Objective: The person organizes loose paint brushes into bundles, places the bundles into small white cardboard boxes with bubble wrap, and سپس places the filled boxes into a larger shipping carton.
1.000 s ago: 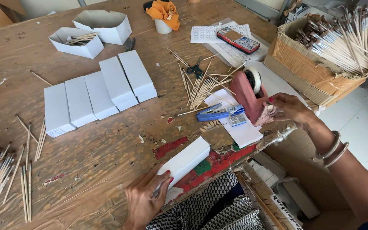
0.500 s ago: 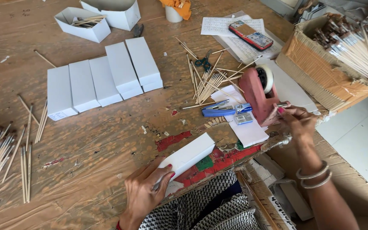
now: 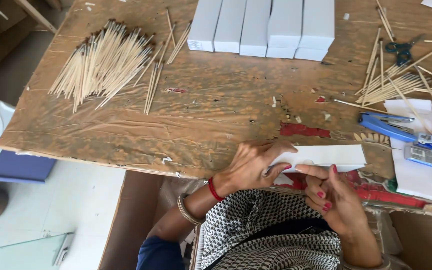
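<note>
A flat white box (image 3: 326,156) is pinched in the grip of both left hand (image 3: 253,165) and right hand (image 3: 333,197) at the tabletop (image 3: 211,120) edge, lower centre, where it could slip off.

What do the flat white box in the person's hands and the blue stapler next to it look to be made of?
The flat white box looks like thin matte card: crisp folded edges, no shine. The blue stapler seems glossy plastic over metal parts; its nose gleams silvery, though the body could be painted metal.

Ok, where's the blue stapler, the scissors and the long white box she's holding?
blue stapler (image 3: 393,129), head view, on its blue top arm.
scissors (image 3: 402,48), head view, on the handle loops.
long white box (image 3: 336,156), head view, on its bare top face.
</note>
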